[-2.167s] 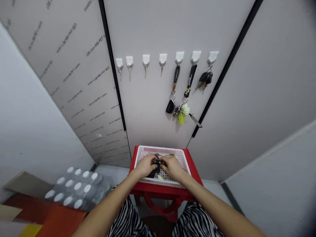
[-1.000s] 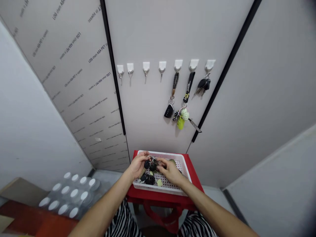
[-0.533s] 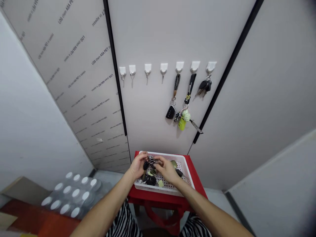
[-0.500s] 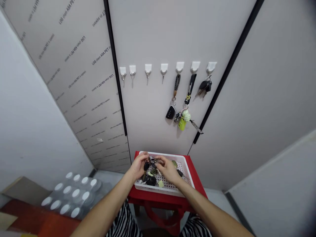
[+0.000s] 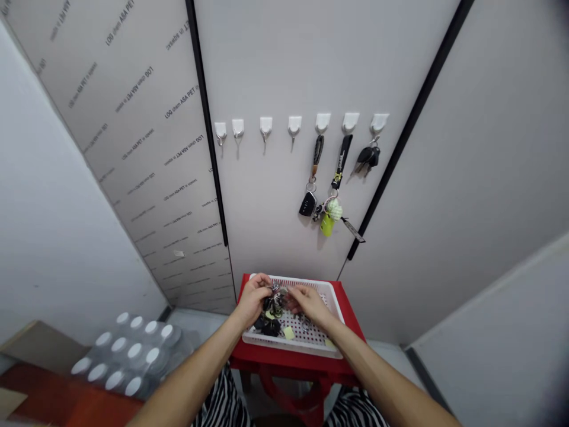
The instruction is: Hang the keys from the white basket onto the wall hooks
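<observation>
Both my hands are over a white slotted basket point(image 5: 335, 305) that stands on a red stool point(image 5: 351, 329). My left hand point(image 5: 252, 298) pinches a bunch of keys point(image 5: 272, 301) just above the basket. My right hand point(image 5: 306, 302) is beside it with fingers curled at the same bunch. More dark key fobs point(image 5: 267, 325) and a pale tag lie in the basket.
A row of white hooks point(image 5: 265, 126) is on the grey wall above. The three on the right carry key sets: a black fob point(image 5: 307, 203), a strap with a green charm point(image 5: 329, 216) and black keys point(image 5: 368, 156). A pack of bottles point(image 5: 128, 359) sits on the floor left.
My hands lifted a key bunch out of the basket and hold it slightly higher. My right hand has drawn a little apart to the right.
</observation>
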`<state>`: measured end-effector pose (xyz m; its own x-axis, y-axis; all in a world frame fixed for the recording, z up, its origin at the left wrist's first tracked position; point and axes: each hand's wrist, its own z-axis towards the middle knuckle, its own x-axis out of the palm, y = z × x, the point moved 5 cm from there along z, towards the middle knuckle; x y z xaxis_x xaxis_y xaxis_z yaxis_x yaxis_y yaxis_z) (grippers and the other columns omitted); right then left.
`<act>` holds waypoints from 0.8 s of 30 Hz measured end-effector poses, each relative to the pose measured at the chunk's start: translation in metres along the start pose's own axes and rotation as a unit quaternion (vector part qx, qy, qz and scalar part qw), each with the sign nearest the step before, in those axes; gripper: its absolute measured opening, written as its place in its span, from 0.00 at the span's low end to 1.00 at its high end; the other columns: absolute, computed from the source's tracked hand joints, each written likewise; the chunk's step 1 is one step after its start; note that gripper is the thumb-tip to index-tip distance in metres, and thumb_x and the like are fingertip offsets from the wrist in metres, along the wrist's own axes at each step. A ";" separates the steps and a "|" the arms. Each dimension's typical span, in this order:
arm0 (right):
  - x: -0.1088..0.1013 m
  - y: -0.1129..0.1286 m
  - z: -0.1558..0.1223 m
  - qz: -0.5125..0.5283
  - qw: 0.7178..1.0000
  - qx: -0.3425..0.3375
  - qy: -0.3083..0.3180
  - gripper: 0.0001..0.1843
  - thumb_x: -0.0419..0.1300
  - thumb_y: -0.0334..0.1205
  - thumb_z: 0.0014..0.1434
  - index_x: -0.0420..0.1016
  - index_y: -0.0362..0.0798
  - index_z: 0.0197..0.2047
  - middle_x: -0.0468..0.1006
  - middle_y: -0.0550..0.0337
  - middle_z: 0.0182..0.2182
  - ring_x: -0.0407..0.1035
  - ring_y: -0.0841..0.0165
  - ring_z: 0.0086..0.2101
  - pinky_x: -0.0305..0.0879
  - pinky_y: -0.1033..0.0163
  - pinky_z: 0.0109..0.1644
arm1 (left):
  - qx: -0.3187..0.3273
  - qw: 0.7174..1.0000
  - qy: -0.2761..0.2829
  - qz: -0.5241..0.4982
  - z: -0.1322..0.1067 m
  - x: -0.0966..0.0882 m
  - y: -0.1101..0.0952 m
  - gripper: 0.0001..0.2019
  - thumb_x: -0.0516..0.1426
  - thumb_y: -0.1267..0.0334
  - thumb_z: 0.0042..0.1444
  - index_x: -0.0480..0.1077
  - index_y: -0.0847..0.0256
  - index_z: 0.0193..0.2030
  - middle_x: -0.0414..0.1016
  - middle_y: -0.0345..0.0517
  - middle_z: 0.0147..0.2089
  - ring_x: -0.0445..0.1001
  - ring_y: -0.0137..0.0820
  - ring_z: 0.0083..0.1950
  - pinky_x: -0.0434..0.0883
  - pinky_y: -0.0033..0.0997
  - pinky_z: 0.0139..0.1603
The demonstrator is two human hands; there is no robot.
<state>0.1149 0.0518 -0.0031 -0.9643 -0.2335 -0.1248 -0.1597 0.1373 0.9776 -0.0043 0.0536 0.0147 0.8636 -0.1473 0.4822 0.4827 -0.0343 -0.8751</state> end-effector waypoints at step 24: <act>0.002 0.060 -0.012 -0.180 0.952 -0.247 -0.028 0.09 0.52 0.34 0.42 0.69 0.46 0.30 0.69 0.61 0.25 0.62 0.72 0.27 0.57 0.66 0.33 | -0.005 1.000 0.000 0.027 0.015 0.013 -0.006 0.09 0.50 0.76 0.29 0.57 0.63 0.22 0.56 0.31 0.15 0.54 0.18 0.17 0.51 0.19 0.20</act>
<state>0.1061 0.0479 0.0574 -0.8782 -0.1262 -0.4614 -0.3759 -0.4145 0.8288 0.0058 0.0665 0.0271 0.8881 -0.1486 0.4350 0.4347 -0.0361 -0.8999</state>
